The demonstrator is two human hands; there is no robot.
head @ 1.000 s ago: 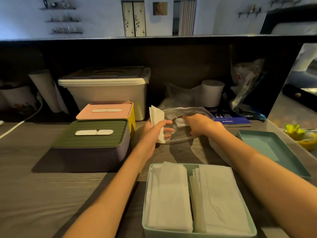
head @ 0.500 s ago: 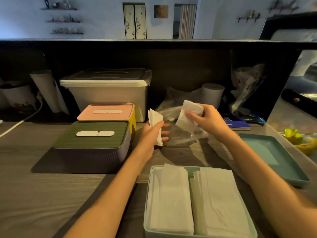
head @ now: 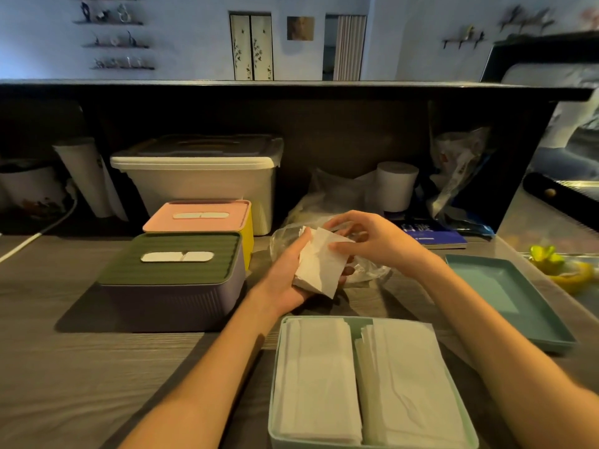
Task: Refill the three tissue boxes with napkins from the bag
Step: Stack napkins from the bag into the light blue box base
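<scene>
My left hand [head: 285,277] holds a small stack of white napkins [head: 319,265] above the table. My right hand [head: 372,243] has its thumb and fingertips on the top napkin of that stack. Behind both hands lies the clear plastic bag [head: 366,270], crumpled. In front of me the open mint tissue box [head: 275,384] holds two piles of white napkins. To the left stand a purple box with a green lid [head: 175,280] and, behind it, a yellow box with a pink lid [head: 201,218], both closed with tissue in the slot.
A mint lid [head: 505,299] lies flat at the right. A white storage bin [head: 201,179], a paper roll [head: 397,186], plastic bags and a blue booklet [head: 428,238] line the back wall. A yellow object [head: 564,270] sits at the far right.
My right hand pulled a napkin out of the bag and brought it onto the stack in my left hand. My left hand tilted its napkins flatter and lower.
</scene>
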